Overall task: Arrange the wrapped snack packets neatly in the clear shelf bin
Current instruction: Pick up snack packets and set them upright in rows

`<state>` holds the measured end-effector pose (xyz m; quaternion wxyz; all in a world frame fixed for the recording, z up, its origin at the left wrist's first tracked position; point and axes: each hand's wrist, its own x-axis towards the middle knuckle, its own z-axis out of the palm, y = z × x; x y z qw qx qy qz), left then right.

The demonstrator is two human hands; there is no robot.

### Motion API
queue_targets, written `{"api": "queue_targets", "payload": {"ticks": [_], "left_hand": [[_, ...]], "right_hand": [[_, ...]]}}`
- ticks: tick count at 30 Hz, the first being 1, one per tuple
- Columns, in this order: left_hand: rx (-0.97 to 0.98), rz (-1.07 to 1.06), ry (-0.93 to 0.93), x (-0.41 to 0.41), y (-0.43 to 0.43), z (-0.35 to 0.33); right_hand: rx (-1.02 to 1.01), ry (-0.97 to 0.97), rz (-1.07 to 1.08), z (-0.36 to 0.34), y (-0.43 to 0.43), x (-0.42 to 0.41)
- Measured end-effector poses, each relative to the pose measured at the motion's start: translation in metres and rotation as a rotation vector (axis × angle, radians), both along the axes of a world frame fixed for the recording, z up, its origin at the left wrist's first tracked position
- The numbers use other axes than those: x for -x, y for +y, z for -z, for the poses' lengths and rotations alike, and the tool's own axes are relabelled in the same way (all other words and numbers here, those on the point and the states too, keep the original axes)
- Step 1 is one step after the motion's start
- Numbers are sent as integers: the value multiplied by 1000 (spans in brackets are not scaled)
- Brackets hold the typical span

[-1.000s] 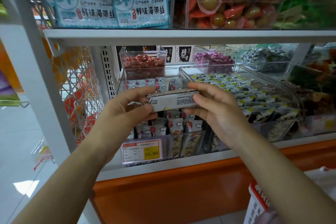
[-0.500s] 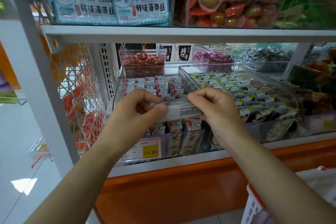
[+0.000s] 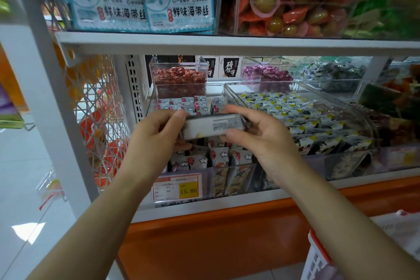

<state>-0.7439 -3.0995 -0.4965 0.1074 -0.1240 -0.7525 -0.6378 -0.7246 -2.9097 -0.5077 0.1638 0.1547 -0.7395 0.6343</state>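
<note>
Both hands are closed on one grey-white packet (image 3: 211, 126), which is held level between them: the left hand (image 3: 156, 132) is curled round its left end, the right hand (image 3: 263, 143) pinches its right end between thumb and fingers. Whether it is a single long pack or several pressed together cannot be told.

It is kept just above the clear bin (image 3: 209, 179), over the red-and-cloud packets (image 3: 220, 154) stood upright in rows inside. The two-ended hold is judged to keep the soft wrapper flat and square to those rows, so that it can be lowered into line without twisting.

A price label (image 3: 177, 186) is fixed to the bin's near wall. To the right, a second bin holds yellow-marked packets (image 3: 284, 107); farther back, a small box of red sweets (image 3: 179, 77) is set. The placing itself is not yet done.
</note>
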Motion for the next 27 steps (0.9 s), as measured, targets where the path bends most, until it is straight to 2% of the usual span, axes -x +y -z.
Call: {"api": "queue_targets", "payload": {"ticks": [2,5,7,9,11,16,23,25,27], "left_hand": [[119,-4,80,3,-5,1],[682,-164,365,8,-16,7],[985,-119,379,9,-19,12],[1150,-27,307,9,-19,18],[1197,5,296,10,-21,21],[1163,-2,312,10,-27,18],[1099,-80,314,14,-35,17],[1094,-90,314,16,-37,18],[1085,-89,313,16,-37,18]], "right_hand": [[95,2,82,-3,1,1],[113,32,237,-5,2,5],[46,55,301,-6,-1,10],[-70,80,348,-7,-6,18],[-220,108,372,-9,-11,27],[-702,186,360,-12,-30,48],[-1192,98,145,-5,-52,68],[-1241,37,107,-5,-51,71],[-1179,3,75,-9,-50,74]]}}
